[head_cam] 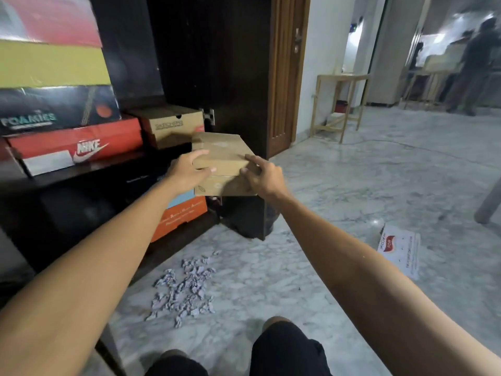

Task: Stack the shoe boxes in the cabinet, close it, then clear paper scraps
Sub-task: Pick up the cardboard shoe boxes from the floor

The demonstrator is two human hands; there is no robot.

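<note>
Both hands, left hand (pixel 189 169) and right hand (pixel 264 175), grip a plain brown cardboard shoe box (pixel 221 156) before the dark wooden cabinet (pixel 230 77), above purple paper scraps (pixel 184 286).

A home interior is showing here: a dark wooden cabinet (pixel 238 77) is standing open on a grey marble floor (pixel 352 185), its shelves holding branded shoe boxes (pixel 76 147). A panelled wooden door (pixel 284 77) with a metal handle is standing beside it, and a small wooden table (pixel 340 104) is sitting against a white wall.
</note>
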